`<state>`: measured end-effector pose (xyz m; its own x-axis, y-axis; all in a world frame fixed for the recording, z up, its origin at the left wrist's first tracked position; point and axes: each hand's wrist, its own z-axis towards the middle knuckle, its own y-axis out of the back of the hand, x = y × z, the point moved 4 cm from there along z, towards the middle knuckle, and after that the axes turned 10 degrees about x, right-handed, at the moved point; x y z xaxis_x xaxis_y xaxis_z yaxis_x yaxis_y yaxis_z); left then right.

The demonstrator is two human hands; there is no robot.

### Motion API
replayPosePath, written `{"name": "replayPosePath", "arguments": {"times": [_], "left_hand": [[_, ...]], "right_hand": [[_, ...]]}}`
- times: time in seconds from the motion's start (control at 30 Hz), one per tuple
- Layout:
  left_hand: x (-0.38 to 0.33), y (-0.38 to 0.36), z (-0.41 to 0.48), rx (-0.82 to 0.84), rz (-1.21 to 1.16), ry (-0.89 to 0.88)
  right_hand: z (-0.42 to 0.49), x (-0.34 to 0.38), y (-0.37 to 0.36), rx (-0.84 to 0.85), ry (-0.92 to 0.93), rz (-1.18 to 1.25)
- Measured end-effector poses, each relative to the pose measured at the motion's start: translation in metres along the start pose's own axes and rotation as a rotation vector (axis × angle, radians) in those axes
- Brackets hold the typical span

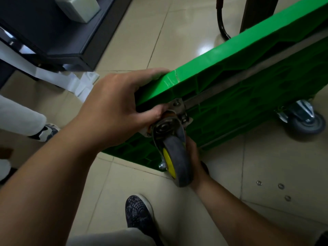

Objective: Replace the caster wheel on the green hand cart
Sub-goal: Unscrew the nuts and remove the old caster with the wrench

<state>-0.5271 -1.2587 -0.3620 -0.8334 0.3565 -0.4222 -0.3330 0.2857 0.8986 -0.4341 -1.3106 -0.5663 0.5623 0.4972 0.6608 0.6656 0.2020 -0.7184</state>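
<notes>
The tiled floor (266,157) carries everything here, and the green hand cart (239,71) stands tipped up on it, ribbed underside turned toward you. Your left hand (117,102) grips the cart's near corner, fingers wrapped over the top edge and thumb tucked under beside the metal mounting plate (177,105). Your right hand (194,162) is cupped round the caster wheel (179,157) from behind, fingers curled on the grey tyre, though most of them are hidden by it. That caster, with its yellow hub, sits at the near corner with its top against the plate. A second caster (305,119) is mounted farther along the cart's lower edge, toward the right. Three small washers (281,186) lie loose on the floor, well apart from the cart. As for progress, you look to be mid-swap: the wheel is at its seat, and at least one bolt head shows on the plate, but the loose washers suggest the fastening is not finished. Whether this caster is coming off or going on cannot be told from here; either way, bolting up and setting the cart back down are left.
</notes>
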Motion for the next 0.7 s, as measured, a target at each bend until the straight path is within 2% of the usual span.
{"name": "replayPosePath", "arguments": {"times": [0.33,0.43,0.53,0.7], "left_hand": [[-0.002,0.001,-0.002,0.0,-0.012,0.012],[-0.001,0.002,-0.003,-0.007,0.008,0.014],[0.0,0.002,-0.002,-0.024,0.028,0.008],[0.003,0.001,-0.001,-0.041,0.015,0.005]], "right_hand": [[-0.01,0.005,-0.01,-0.046,0.023,0.094],[-0.011,0.011,-0.007,-0.151,0.067,-0.044],[-0.008,0.006,0.005,-0.181,0.045,-0.129],[-0.004,-0.001,0.016,-0.193,-0.005,-0.074]]}}
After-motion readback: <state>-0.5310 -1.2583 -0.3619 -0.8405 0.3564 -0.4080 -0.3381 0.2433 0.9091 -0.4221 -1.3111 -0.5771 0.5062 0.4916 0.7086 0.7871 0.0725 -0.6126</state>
